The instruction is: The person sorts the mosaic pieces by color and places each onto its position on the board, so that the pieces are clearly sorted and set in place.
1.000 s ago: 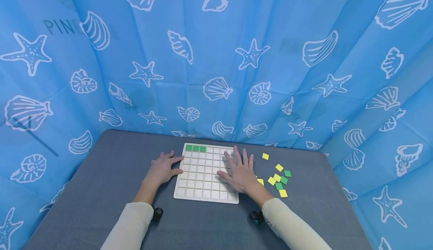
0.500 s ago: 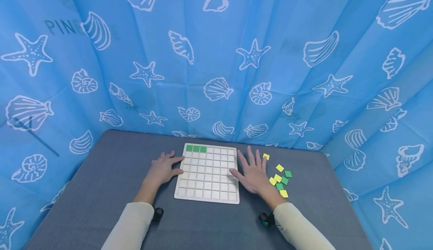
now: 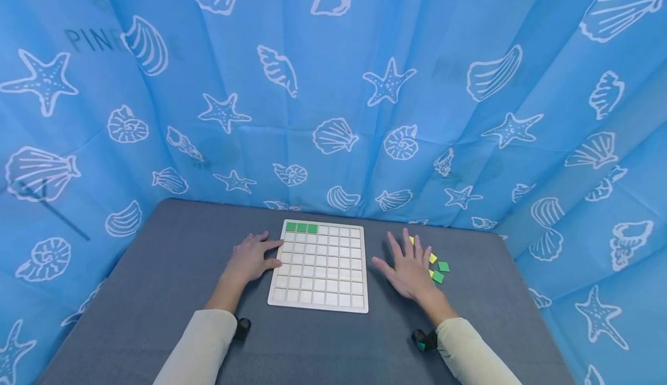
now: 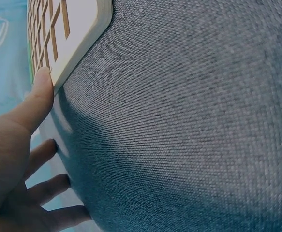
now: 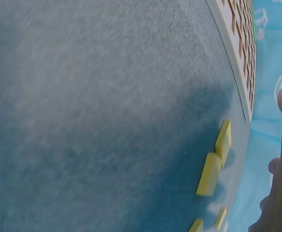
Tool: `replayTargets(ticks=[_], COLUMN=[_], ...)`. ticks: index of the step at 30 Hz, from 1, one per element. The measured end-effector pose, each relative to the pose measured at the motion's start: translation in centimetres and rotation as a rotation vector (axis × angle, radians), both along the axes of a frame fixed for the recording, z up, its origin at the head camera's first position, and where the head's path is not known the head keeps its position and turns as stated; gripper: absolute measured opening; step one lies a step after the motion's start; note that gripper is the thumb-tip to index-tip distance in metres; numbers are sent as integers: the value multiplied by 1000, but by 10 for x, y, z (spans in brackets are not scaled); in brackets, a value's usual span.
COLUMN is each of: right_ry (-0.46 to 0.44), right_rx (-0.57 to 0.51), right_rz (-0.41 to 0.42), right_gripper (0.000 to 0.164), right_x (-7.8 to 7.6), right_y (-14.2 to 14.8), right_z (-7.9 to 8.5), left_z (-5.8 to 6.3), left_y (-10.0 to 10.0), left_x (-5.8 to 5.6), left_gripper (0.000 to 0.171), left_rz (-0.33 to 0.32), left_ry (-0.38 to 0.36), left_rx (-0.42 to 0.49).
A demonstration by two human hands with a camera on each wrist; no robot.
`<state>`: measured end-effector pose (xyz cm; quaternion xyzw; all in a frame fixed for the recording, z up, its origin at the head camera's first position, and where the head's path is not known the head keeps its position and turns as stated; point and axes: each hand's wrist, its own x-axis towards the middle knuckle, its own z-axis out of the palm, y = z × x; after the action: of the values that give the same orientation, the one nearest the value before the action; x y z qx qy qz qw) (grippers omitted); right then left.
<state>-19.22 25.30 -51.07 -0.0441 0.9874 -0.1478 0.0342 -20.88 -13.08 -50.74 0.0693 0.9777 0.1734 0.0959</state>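
Note:
A white square board [image 3: 320,272] with a grid of cells lies on the grey table. Three green tiles [image 3: 301,228] fill the left end of its far row. My left hand [image 3: 251,259] touches the board's left edge with thumb and index fingertips; in the left wrist view, the thumb [image 4: 37,99] lies on the board's rim. My right hand [image 3: 409,269], fingers spread and holding nothing, hovers to the right of the board over loose tiles. Some are hidden beneath it; a yellow tile [image 3: 433,258] and a green tile [image 3: 443,267] show past its fingers. Several yellow tiles [image 5: 209,175] appear in the right wrist view.
The grey cloth-covered table [image 3: 172,269] extends on both sides of the board. Behind and beside it hangs a blue curtain [image 3: 333,95] with white shells and starfish. A black wrist device [image 3: 424,340] sits by the right sleeve.
My right hand has moved rightward from over the board's right side to above the loose tiles, covering some of them. The left hand and board have stayed in place.

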Motion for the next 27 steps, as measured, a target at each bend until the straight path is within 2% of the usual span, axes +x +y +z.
replayTargets(ticks=[11,19,27], right_ry=[31,-4,-42], right_rx=[-41,-17,-94], right_rz=[-22,-59,-84], right_gripper=[88,86,86], right_x=[5,8,17], right_y=[25,47,70], right_z=[-4,3,6], left_z=[0,2,2], left_y=[2,1,4], left_x=[-1,-2,-1], left_gripper=[59,60,60], left_rz=[20,18,24], left_ry=[6,20,12], left_rx=[1,-17,-9])
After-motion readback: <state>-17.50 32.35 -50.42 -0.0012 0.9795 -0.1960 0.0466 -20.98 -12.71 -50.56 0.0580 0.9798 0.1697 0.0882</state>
